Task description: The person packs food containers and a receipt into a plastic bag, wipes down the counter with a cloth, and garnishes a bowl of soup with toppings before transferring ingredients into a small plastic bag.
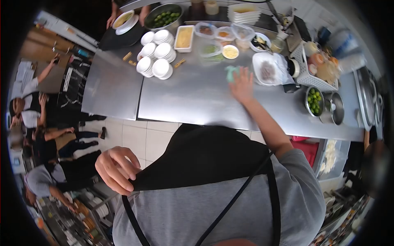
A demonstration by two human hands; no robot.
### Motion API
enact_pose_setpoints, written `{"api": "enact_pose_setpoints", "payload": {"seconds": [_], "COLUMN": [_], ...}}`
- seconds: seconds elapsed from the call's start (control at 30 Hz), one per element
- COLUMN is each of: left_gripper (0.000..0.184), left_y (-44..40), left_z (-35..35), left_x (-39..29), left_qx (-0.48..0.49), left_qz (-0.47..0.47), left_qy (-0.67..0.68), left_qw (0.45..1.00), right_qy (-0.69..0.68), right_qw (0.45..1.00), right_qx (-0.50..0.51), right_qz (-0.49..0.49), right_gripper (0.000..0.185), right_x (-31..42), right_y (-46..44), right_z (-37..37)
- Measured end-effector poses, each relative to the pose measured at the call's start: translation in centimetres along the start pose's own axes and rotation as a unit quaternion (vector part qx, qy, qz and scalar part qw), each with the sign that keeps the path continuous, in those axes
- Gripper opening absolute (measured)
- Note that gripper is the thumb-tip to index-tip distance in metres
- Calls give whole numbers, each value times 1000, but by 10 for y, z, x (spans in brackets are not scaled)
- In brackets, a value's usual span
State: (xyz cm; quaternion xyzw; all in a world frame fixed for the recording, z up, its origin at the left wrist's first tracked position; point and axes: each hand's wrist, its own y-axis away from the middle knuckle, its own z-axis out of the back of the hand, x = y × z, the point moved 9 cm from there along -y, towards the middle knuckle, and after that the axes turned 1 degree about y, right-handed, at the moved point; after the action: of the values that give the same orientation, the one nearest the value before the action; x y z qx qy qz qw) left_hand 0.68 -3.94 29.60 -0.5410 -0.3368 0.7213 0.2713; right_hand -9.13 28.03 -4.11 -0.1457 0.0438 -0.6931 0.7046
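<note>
My right hand [242, 85] reaches out over the steel table, its fingers extended on and beside a crumpled light-green cloth [231, 74]. The fingers partly cover the cloth, and slight blur softens the hand. Closest to it are a small bowl of yellow shreds [230, 52] and a white tub with a plastic bag [269, 71]. Lower left, my left hand [117, 169] is raised beside the top edge of my black apron [205, 156]. Its fingers are loosely curled and apart, with nothing visible in them.
Stacked white dishes [163, 51], a tub of yellow food [184, 39] and a pot of green fruit [164, 18] stand on the steel table [188, 94]. To the right are a white basket [316, 80] and metal bowls [337, 108]. Other people [30, 108] are at left; another person's hands hold a bowl behind.
</note>
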Motion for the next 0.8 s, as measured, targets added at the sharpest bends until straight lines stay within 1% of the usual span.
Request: {"api": "enact_pose_setpoints", "payload": {"seconds": [0.03,0.07,0.1,0.17,0.2,0.23,0.27,0.3,0.33,0.37,0.4,0.47,0.5,0.57,0.6,0.67,0.7,0.73,0.77,0.8], "left_gripper": [5,5,5,18,25,29,33,33,34,35,37,37,37,33,33,31,31,30,28,28], "left_y": [2,3,7,34,48,54,70,92,119,136,145,159,168,170,167,153,147,139,133,131], "left_z": [3,6,6,28,42,54,66,80,93,106,117,137,141,154,153,150,144,136,128,120], "left_x": [1,11,20,62,97,130,163,197,230,261,288,329,342,358,364,358,360,357,352,351], "left_qx": [-7,1,10,-70,-38,-53,-58,-106,-152,-111,-67,-66,-66,-43,-40,-87,-80,-109,-139,-135], "left_qz": [5,47,88,220,358,433,487,541,591,582,562,643,640,594,586,528,517,477,436,428], "left_qy": [-11,-5,2,-34,-88,-153,-187,-191,-192,-319,-439,-470,-470,-582,-583,-615,-614,-603,-588,-585], "left_qw": [1000,999,996,972,929,887,851,812,769,740,698,602,605,553,561,578,591,630,667,676], "right_qy": [3,8,4,-27,-53,-79,-142,-201,-183,-164,-159,-172,-159,-132,-116,-94,-64,-34,-21,-7], "right_qw": [999,994,994,998,995,988,967,935,921,905,907,919,939,968,980,994,997,994,988,979], "right_qx": [-40,-83,-85,-49,-18,13,29,44,45,45,43,71,85,91,82,38,32,26,-1,-28], "right_qz": [-36,-74,-66,25,77,129,210,289,341,390,389,347,294,191,141,28,-35,-97,-150,-201], "right_gripper": [53,52,52,52,52,52,50,49,47,45,45,43,43,43,43,43,43,44,44,44], "right_x": [-18,-27,-14,40,73,109,152,189,212,227,222,191,166,104,71,1,-35,-70,-101,-126], "right_y": [-10,-18,-26,-36,-35,-30,-19,-3,13,25,26,26,28,41,54,92,113,136,159,178], "right_z": [-7,-9,-5,-6,-24,-42,-34,-20,-8,0,3,5,8,21,30,52,59,65,75,83]}}
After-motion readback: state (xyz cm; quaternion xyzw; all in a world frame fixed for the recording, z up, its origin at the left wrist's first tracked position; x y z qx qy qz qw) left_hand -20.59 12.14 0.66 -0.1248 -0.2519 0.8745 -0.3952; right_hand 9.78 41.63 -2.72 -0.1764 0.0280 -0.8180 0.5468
